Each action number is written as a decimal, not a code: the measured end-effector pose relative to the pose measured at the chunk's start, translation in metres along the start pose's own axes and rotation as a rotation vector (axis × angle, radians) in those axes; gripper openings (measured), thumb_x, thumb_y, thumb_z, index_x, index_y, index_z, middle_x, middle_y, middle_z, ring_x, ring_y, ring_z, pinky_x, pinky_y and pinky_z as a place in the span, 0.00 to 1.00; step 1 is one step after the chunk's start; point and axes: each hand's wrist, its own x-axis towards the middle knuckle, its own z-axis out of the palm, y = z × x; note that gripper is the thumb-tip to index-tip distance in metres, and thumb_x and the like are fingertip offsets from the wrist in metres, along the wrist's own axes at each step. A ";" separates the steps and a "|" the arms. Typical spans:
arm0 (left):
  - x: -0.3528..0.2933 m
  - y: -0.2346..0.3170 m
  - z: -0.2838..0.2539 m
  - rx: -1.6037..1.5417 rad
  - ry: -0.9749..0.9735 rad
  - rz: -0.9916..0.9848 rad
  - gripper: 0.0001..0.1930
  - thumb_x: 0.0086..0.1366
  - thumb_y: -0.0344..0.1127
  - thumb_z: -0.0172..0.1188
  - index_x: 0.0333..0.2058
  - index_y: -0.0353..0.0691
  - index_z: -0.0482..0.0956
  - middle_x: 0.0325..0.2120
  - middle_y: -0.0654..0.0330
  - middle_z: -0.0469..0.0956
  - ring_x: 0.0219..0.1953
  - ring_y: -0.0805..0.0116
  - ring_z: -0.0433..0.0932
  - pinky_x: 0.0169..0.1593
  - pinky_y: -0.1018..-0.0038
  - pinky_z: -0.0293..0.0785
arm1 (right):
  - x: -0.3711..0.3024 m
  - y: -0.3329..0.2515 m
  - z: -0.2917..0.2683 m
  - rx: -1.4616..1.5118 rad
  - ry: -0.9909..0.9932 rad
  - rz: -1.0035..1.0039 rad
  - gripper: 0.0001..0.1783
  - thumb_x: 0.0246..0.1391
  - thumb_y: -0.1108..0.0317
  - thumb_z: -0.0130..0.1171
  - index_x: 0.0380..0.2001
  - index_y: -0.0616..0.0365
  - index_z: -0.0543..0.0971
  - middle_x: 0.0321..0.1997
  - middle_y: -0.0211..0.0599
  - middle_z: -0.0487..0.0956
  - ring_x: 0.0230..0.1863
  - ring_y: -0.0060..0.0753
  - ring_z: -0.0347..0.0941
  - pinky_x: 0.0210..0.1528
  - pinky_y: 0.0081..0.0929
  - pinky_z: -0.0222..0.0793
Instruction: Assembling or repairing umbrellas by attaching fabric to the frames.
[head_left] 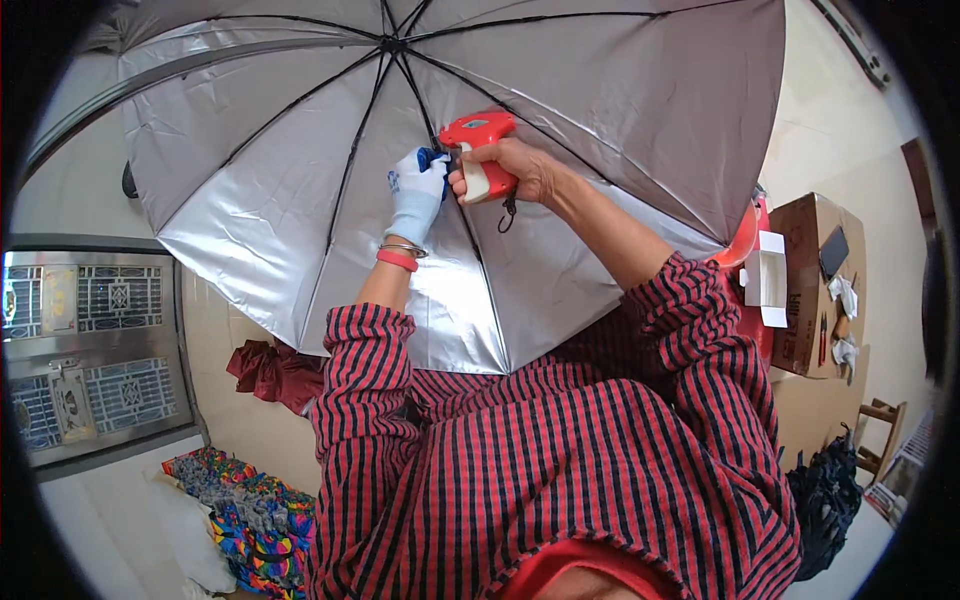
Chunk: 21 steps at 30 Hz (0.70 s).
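A large open umbrella [270,215] with a silvery inside and dark ribs is spread in front of me, its underside facing me. My left hand [420,175], in a white glove with blue fingertips, is closed at one of the ribs [470,235], pinching there; the glove partly hides the exact hold. My bare right hand [515,168] grips a red and white hand tool [478,130] with a small window on top and a dark cord loop hanging below. The tool's front end sits right beside the gloved fingers, against the rib.
Dark red folded cloth [275,375] and a multicoloured pile of fabric [255,520] lie at the left, near a metal door [95,350]. To the right are a cardboard box [805,285], an open white carton [770,280] and a black bundle [825,500].
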 end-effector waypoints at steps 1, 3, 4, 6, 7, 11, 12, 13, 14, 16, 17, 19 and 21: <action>0.000 -0.001 0.000 0.043 0.018 0.053 0.07 0.56 0.34 0.58 0.27 0.35 0.79 0.17 0.55 0.76 0.17 0.66 0.74 0.24 0.69 0.70 | 0.005 -0.004 -0.001 0.025 -0.028 0.057 0.12 0.54 0.74 0.52 0.41 0.67 0.69 0.34 0.49 0.79 0.32 0.42 0.79 0.36 0.42 0.79; 0.000 -0.003 -0.001 0.087 0.039 0.106 0.08 0.55 0.35 0.59 0.27 0.35 0.79 0.17 0.52 0.77 0.17 0.62 0.75 0.25 0.67 0.71 | 0.002 -0.010 0.004 0.037 -0.030 0.112 0.11 0.53 0.74 0.53 0.40 0.65 0.70 0.32 0.46 0.78 0.30 0.40 0.79 0.35 0.43 0.79; 0.000 -0.003 0.000 0.081 0.017 0.079 0.08 0.55 0.35 0.59 0.26 0.35 0.78 0.18 0.51 0.76 0.18 0.59 0.75 0.26 0.66 0.71 | 0.004 -0.010 0.003 0.036 -0.034 0.114 0.11 0.53 0.74 0.53 0.40 0.65 0.70 0.32 0.46 0.78 0.30 0.40 0.79 0.35 0.43 0.79; -0.001 -0.001 0.001 0.073 0.002 0.056 0.08 0.54 0.35 0.58 0.26 0.35 0.78 0.18 0.50 0.76 0.19 0.57 0.76 0.27 0.65 0.71 | 0.007 -0.012 0.004 0.016 0.035 0.141 0.09 0.52 0.74 0.54 0.37 0.63 0.70 0.28 0.41 0.77 0.24 0.34 0.76 0.27 0.38 0.77; -0.003 0.000 0.002 0.079 0.007 0.054 0.08 0.54 0.35 0.59 0.25 0.35 0.77 0.18 0.50 0.76 0.19 0.57 0.76 0.27 0.65 0.70 | 0.005 -0.011 0.006 0.007 0.035 0.100 0.05 0.52 0.75 0.55 0.32 0.60 0.70 0.22 0.34 0.74 0.18 0.27 0.69 0.19 0.31 0.70; -0.003 -0.007 -0.001 0.037 0.007 0.007 0.09 0.55 0.35 0.59 0.24 0.34 0.77 0.14 0.54 0.75 0.15 0.63 0.73 0.23 0.66 0.68 | 0.008 -0.001 0.002 -0.041 0.058 0.105 0.05 0.52 0.74 0.57 0.29 0.58 0.70 0.20 0.31 0.72 0.19 0.22 0.67 0.19 0.26 0.66; -0.007 0.005 -0.001 -0.072 -0.045 -0.112 0.10 0.55 0.36 0.59 0.24 0.34 0.77 0.14 0.56 0.75 0.14 0.67 0.72 0.22 0.67 0.68 | 0.011 -0.001 -0.016 -0.007 -0.007 0.143 0.05 0.52 0.74 0.57 0.30 0.58 0.71 0.22 0.31 0.73 0.21 0.22 0.69 0.20 0.27 0.68; -0.013 0.016 -0.006 -0.118 -0.047 -0.132 0.10 0.56 0.36 0.60 0.23 0.34 0.77 0.12 0.59 0.74 0.13 0.71 0.71 0.21 0.69 0.67 | 0.003 -0.001 -0.019 0.071 -0.038 0.102 0.06 0.53 0.73 0.55 0.35 0.58 0.70 0.26 0.35 0.75 0.29 0.28 0.75 0.28 0.32 0.75; -0.012 0.012 -0.009 -0.033 -0.036 -0.072 0.10 0.56 0.36 0.60 0.22 0.34 0.78 0.12 0.59 0.73 0.13 0.71 0.71 0.20 0.70 0.67 | -0.005 0.002 -0.021 0.059 -0.018 0.066 0.08 0.54 0.73 0.54 0.38 0.59 0.69 0.29 0.37 0.76 0.32 0.31 0.77 0.31 0.37 0.76; -0.015 0.011 -0.009 0.013 -0.063 0.000 0.11 0.56 0.36 0.62 0.20 0.36 0.78 0.11 0.60 0.72 0.13 0.72 0.72 0.18 0.73 0.66 | -0.013 0.024 -0.044 0.107 -0.120 0.031 0.16 0.56 0.73 0.51 0.48 0.62 0.67 0.43 0.49 0.77 0.43 0.40 0.78 0.45 0.51 0.76; -0.023 0.019 -0.006 0.027 -0.127 -0.103 0.11 0.56 0.37 0.63 0.20 0.36 0.78 0.13 0.62 0.74 0.13 0.74 0.71 0.18 0.74 0.66 | -0.027 0.042 -0.045 0.049 -0.019 0.012 0.15 0.56 0.74 0.51 0.47 0.63 0.67 0.42 0.49 0.78 0.42 0.40 0.78 0.43 0.49 0.76; -0.035 0.011 -0.011 0.027 -0.235 -0.265 0.12 0.56 0.38 0.64 0.20 0.36 0.77 0.14 0.63 0.75 0.13 0.75 0.71 0.18 0.77 0.68 | -0.052 0.076 -0.024 -0.101 0.157 0.039 0.14 0.54 0.76 0.50 0.45 0.64 0.67 0.38 0.47 0.79 0.39 0.40 0.79 0.40 0.41 0.78; -0.057 0.018 -0.001 -0.062 -0.277 -0.331 0.13 0.56 0.36 0.63 0.18 0.35 0.74 0.11 0.59 0.72 0.11 0.71 0.71 0.16 0.72 0.68 | -0.071 0.109 -0.018 -0.065 0.321 0.024 0.13 0.53 0.77 0.51 0.43 0.65 0.69 0.35 0.45 0.79 0.35 0.39 0.79 0.37 0.37 0.79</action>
